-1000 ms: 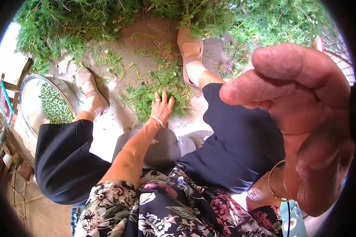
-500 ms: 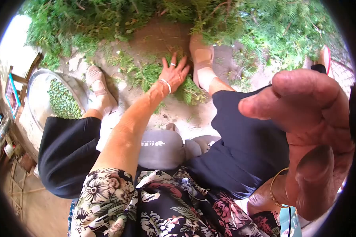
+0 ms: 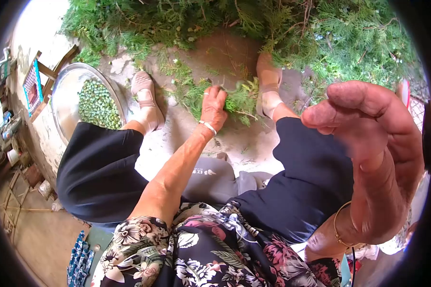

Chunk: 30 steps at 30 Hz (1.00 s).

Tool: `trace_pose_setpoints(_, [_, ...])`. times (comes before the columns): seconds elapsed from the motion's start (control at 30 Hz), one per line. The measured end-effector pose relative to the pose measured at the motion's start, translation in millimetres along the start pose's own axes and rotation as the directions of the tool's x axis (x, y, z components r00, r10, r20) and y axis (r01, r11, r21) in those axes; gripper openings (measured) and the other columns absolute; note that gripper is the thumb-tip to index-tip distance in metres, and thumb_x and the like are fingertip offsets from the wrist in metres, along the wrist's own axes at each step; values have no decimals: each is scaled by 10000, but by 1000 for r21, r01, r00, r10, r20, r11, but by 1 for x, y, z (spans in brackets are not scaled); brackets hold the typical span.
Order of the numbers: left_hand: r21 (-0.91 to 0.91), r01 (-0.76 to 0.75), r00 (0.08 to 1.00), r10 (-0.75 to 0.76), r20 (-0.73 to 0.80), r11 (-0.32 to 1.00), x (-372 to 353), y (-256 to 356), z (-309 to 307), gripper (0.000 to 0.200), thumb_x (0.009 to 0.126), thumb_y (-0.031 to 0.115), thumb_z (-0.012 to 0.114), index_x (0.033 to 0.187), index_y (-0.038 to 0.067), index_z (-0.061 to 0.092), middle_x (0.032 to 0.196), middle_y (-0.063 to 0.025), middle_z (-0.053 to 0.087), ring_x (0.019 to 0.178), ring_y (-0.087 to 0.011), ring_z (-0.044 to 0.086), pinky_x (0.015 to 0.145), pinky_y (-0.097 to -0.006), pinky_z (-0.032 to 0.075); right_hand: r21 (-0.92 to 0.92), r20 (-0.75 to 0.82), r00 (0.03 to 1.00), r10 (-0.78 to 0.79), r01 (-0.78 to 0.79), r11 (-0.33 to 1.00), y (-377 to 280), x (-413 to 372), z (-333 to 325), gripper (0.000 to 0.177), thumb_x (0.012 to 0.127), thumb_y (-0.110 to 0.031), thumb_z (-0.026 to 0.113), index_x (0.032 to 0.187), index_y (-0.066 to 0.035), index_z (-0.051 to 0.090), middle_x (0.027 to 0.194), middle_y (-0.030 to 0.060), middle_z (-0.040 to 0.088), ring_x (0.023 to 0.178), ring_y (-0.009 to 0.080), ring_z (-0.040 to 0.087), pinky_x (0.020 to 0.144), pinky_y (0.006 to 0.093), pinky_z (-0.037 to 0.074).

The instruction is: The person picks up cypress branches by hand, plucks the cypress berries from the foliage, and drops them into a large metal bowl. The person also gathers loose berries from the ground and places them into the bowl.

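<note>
My left hand [image 3: 213,109], wearing a ring and a pale bracelet, is closed on leafy evergreen sprigs [image 3: 242,103] lying on the ground between my feet. Its fingertips are partly hidden among the leaves. Close to the camera at the right, my right hand [image 3: 383,143] is raised with its fingers loosely curled and the thumb bent inward. Nothing shows in it, though part near the thumb is blurred. A thin gold bangle [image 3: 337,227] circles that wrist.
A large heap of evergreen branches [image 3: 349,43] fills the far side. To the left stands a round metal basin [image 3: 64,95] holding small green cones [image 3: 98,105]. My shoes [image 3: 146,91] flank the sprigs. A wooden frame seat [image 3: 33,88] is beyond the basin.
My left hand has gone from spread fingers to closed on the sprigs. My right thumb has bent in towards the fingers. The whole view has shifted slightly, showing more on the left.
</note>
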<state>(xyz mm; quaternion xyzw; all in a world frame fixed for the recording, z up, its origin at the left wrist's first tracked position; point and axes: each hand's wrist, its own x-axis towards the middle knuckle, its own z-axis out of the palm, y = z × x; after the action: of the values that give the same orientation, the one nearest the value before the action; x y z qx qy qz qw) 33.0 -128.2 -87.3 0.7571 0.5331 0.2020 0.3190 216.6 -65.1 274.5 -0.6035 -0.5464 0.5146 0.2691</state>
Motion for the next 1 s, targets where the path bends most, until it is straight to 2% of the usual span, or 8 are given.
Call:
trace_pose_setpoints(0.07, [223, 112, 985, -79, -152, 968, -2, -5, -11, 398, 475, -28, 623, 848, 90, 545, 1059, -158, 522, 1116, -400, 427, 794, -500, 383, -4, 11, 1000, 16, -16, 1000, -2, 1, 2, 572, 929, -370, 476, 1197, 130, 401, 1011, 201, 610, 978, 235, 603, 881, 339, 457])
trace_pose_setpoints(0.23, [351, 313, 937, -347, 37, 883, -12, -45, -14, 440, 548, -44, 618, 927, 178, 593, 1390, -93, 322, 1269, -487, 217, 833, -728, 296, -40, 43, 996, 82, -80, 996, -9, 5, 7, 569, 930, -368, 471, 1197, 130, 398, 1008, 201, 609, 976, 240, 603, 887, 342, 455])
trace_pose_setpoints(0.33, [309, 255, 953, -292, 78, 916, -22, -55, -5, 373, 564, -59, 592, 901, 98, 563, 1239, -161, 440, 1110, -431, 424, 793, -542, 439, -30, 33, 994, 108, -107, 994, -15, 9, 10, 572, 923, -370, 483, 1195, 127, 405, 997, 198, 610, 970, 241, 604, 892, 347, 453])
trace_pose_setpoints(0.47, [193, 436, 872, -466, 151, 879, -18, -54, -1, 304, 587, -56, 574, 877, 33, 554, 989, -227, 542, 915, -430, 530, 727, -494, 460, 55, 16, 999, -46, 45, 997, -7, 13, 15, 531, 901, -328, 528, 1158, 131, 452, 969, 186, 619, 937, 230, 611, 896, 348, 449])
trace_pose_setpoints(0.63, [-163, 432, 902, -421, 97, 887, 9, -6, -83, 185, 602, 23, 601, 785, -5, 614, 771, -230, 616, 775, -393, 607, 698, -446, 470, 102, -100, 994, 34, -24, 994, -30, 16, 30, 401, 869, -262, 587, 1083, 76, 561, 926, 147, 651, 888, 191, 623, 844, 291, 465])
trace_pose_setpoints(0.73, [-392, 402, 914, -385, 125, 827, 7, 29, -144, 253, 600, -5, 555, 841, -1, 633, 716, -198, 628, 640, -235, 586, 636, -395, 478, 22, -29, 998, -61, 62, 998, -27, 28, 29, 354, 888, -256, 570, 1092, 33, 583, 947, 121, 660, 908, 180, 629, 834, 276, 464])
trace_pose_setpoints(0.8, [-491, 141, 967, -227, -119, 860, -2, 55, -178, 254, 628, 30, 622, 879, 4, 646, 719, -161, 646, 639, -195, 599, 630, -347, 481, 42, -37, 999, -35, 37, 998, -29, 35, 30, 381, 886, -287, 575, 1108, 23, 579, 972, 114, 658, 939, 186, 626, 839, 275, 463])
trace_pose_setpoints(1.0, [-722, -172, 866, -247, -435, 671, -82, 117, -300, 270, 637, -68, 677, 893, 2, 622, 804, -54, 659, 775, -71, 561, 705, -261, 470, 59, 160, 983, -85, 76, 995, 5, 91, 46, 328, 883, -278, 591, 1052, 2, 596, 834, 37, 627, 759, 100, 592, 683, 228, 452])
